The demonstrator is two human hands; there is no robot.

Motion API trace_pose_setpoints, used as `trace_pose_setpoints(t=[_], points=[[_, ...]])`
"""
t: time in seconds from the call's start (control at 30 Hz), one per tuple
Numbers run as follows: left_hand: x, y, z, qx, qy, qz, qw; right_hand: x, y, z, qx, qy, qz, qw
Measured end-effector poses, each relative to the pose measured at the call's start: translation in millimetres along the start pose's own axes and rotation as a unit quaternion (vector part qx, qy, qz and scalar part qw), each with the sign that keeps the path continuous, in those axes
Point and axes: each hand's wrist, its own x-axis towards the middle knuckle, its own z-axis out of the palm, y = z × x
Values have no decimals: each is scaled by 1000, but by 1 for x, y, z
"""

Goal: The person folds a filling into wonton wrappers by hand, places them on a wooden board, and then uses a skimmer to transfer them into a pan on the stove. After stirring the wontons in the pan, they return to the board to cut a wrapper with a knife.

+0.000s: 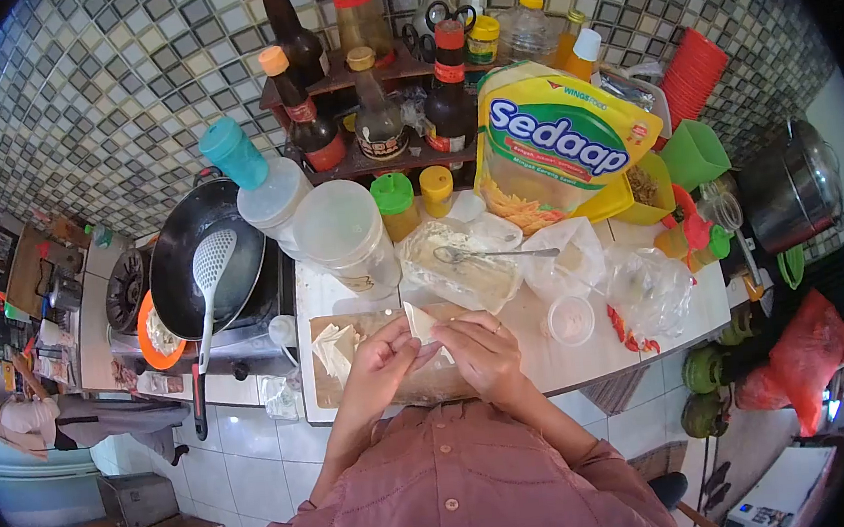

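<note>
Between my two hands is a pale, thin pastry wrapper [418, 320], folded to a point at its top. My left hand [382, 353] pinches its left side, and the fingers of my right hand [482, 351] grip the right side. Both hands are over a wooden board [408, 389] at the counter's front edge. On the board's left part lies a small heap of folded pastry wrappers [334, 348], close to my left hand. Whether there is filling inside the held wrapper is hidden by my fingers.
Behind the board sit a tub of white paste [468, 277] with a spoon [496, 254] and a large plastic jar [341, 232]. A small clear cup [572, 320] stands to the right. Leftward, a wok [194, 233] with a slotted spatula [214, 262] rests on the stove. Another person [64, 415] is far left.
</note>
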Motion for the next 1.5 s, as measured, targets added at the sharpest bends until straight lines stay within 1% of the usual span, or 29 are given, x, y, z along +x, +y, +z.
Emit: trace_pose_setpoints(t=[0.1,0.17,0.3,0.37,0.5,0.57,0.6,0.67,0.7,0.73,0.77,0.8,0.87,0.97,1.1,1.17,1.2,1.27,1.4,1.47,1.5], points=[[0,-1,-1,-7,2,-2,1000,1,0,-1,2,-4,6,1000],[0,-1,-2,-7,0,-9,1000,-1,1,-2,-5,-14,-12,1000],[0,-3,-4,-7,-8,0,1000,3,0,-5,7,-33,-12,999],[0,-2,-3,-76,10,-18,997,4,0,-7,11,-44,-14,999],[-1,-2,-4,-35,31,-22,999,7,0,-8,2,-61,-21,998],[-1,4,0,50,22,-9,998,10,-2,-9,96,-28,45,994],[-1,5,1,50,22,-9,998,11,-3,-11,97,-27,45,994],[-1,5,3,30,13,17,999,15,-5,-18,149,-6,200,968],[-1,4,2,30,14,17,999,18,-5,-21,149,-7,199,968],[-1,2,1,37,4,25,999,20,-5,-26,188,-64,285,938],[-1,1,0,44,-7,32,998,21,-4,-28,223,-121,366,895],[0,-1,-2,44,-8,32,998,18,-1,-27,223,-120,367,895],[-1,-4,-4,69,-18,32,997,10,5,-22,356,-154,431,815],[1,-12,-8,67,-14,38,997,7,6,-23,337,-173,432,818],[0,-4,1,52,9,31,998,4,6,-21,328,-173,439,818],[0,-2,2,85,66,7,994,5,5,-21,319,-177,439,821],[1,-2,1,85,66,7,994,6,4,-21,319,-177,439,821],[3,-4,-4,108,84,49,989,8,1,-24,306,-200,447,816],[4,-5,-5,133,114,51,983,5,1,-21,319,-200,446,812],[5,-8,-9,133,107,52,984,1,2,-16,343,-163,434,817],[5,-9,-11,133,107,51,984,0,3,-16,343,-163,435,816]])
